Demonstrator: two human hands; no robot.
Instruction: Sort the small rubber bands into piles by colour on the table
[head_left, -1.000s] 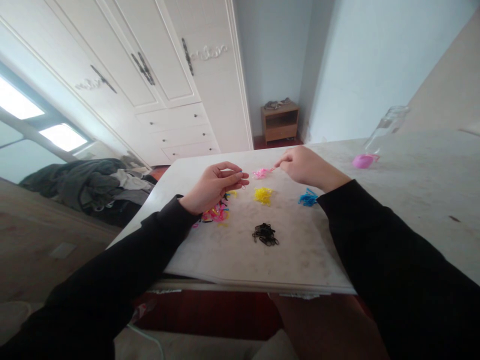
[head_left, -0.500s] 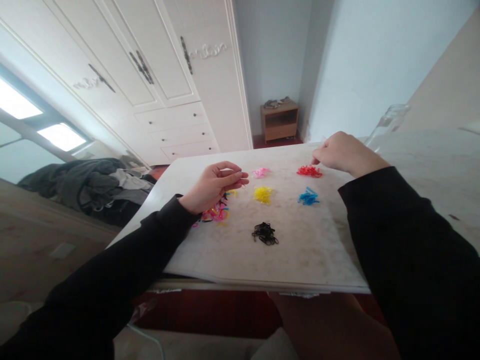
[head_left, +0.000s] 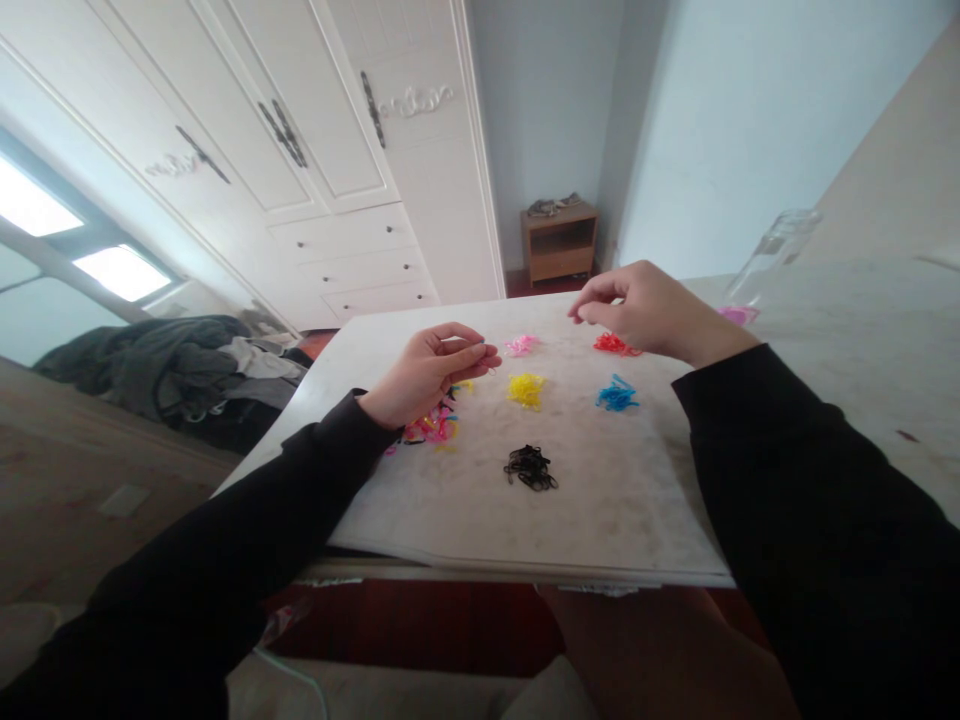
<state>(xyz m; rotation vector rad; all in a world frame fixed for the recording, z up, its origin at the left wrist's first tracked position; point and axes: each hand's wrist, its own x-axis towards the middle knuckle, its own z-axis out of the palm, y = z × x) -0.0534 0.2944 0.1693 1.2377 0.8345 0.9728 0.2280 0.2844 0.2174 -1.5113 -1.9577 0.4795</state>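
My left hand (head_left: 442, 362) pinches a small rubber band (head_left: 492, 369) between thumb and fingertips, its colour hard to make out. Below that hand lies a mixed heap of coloured rubber bands (head_left: 431, 428), partly hidden by it. My right hand (head_left: 637, 312) hovers over the far side of the table, thumb and fingers slightly apart, with nothing visible in them. Under it is a red pile of bands (head_left: 613, 344), and to its left a pink pile (head_left: 522, 345). Nearer me lie a yellow pile (head_left: 526, 391), a blue pile (head_left: 617, 394) and a black pile (head_left: 531, 467).
A clear glass bottle or jar (head_left: 776, 250) stands on the white table (head_left: 600, 510) behind my right wrist, with something pink (head_left: 738, 314) by its base. Beyond the table are a white wardrobe (head_left: 360, 240) and a small wooden cabinet (head_left: 559, 245). Dark clothes (head_left: 165, 365) lie heaped at left.
My right hand has lifted off the red pile and moved left toward the pink pile, its fingers loosening. The left hand has barely moved and keeps its pinch.
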